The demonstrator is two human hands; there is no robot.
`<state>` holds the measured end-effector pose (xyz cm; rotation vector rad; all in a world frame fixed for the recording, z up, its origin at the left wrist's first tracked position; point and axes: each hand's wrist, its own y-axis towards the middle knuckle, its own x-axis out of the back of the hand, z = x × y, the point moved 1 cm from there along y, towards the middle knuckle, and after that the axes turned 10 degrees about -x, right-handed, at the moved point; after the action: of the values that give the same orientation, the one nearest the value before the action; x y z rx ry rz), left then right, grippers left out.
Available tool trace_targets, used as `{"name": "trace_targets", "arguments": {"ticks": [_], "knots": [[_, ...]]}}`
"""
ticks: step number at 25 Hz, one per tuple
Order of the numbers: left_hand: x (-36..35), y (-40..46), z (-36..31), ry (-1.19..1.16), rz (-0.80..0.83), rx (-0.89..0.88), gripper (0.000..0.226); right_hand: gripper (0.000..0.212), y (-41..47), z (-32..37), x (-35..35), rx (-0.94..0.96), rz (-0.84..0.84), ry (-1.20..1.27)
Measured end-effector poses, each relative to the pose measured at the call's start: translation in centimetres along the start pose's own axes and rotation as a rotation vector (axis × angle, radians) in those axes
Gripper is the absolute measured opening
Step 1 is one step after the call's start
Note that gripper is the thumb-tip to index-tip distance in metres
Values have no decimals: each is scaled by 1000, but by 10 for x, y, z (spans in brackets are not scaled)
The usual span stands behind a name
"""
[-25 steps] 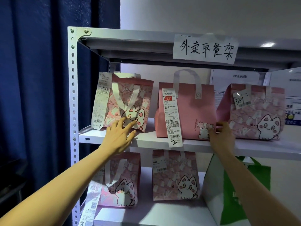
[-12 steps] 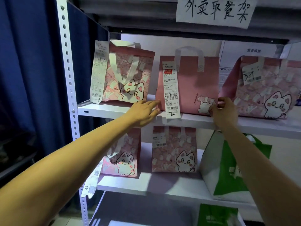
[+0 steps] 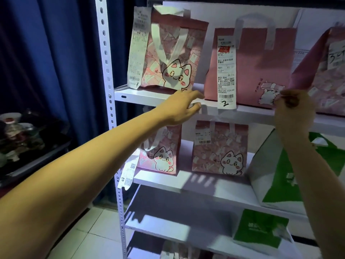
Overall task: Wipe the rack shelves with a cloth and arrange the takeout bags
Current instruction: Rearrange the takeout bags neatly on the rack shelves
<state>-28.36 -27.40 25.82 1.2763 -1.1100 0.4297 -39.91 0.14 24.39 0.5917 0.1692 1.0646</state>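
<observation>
The left hand (image 3: pixel 179 107), fingers straight and holding nothing, now touches the front edge of the upper shelf (image 3: pixel 141 95) just left of the plain pink bag (image 3: pixel 253 68); a second ago it lay on the cat bag (image 3: pixel 168 53) further left. The right hand (image 3: pixel 293 109) keeps pinching the plain pink bag's lower right corner. That bag stands upright facing outward, its long receipt (image 3: pixel 226 71) hanging straight down past the shelf edge. Right of it a third pink bag (image 3: pixel 324 68) touches its corner. Below it stand two more cat bags (image 3: pixel 220 146) and a green-and-white bag (image 3: pixel 280 174).
</observation>
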Motion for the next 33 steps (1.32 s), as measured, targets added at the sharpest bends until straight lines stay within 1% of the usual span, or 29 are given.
{"name": "trace_targets", "arguments": {"ticks": [4, 8, 11, 13, 16, 20, 26, 30, 33], "knots": [[1, -44, 2, -15, -92, 10, 33, 22, -46, 10, -12, 75, 52, 88], [-9, -95, 11, -88, -166, 79, 31, 19, -93, 5, -34, 31, 116, 72], [-30, -130, 21, -121, -161, 171, 30, 19, -133, -14, -57, -26, 210, 99], [-45, -151, 32, -159, -163, 257, 31, 18, -157, -28, -74, -47, 263, 74], [-68, -175, 52, -221, -199, 379, 33, 19, -181, -47, -104, -100, 349, 54], [-100, -186, 83, -277, -199, 530, 40, 19, -197, -70, -150, -200, 444, 47], [-137, -182, 132, -305, -265, 753, 55, 20, -207, -101, -210, -254, 567, 4], [-161, -180, 153, -323, -311, 901, 66, 23, -209, -118, -233, -337, 629, 23], [-174, -177, 163, -306, -364, 954, 70, 20, -211, -127, -243, -345, 637, 40]]}}
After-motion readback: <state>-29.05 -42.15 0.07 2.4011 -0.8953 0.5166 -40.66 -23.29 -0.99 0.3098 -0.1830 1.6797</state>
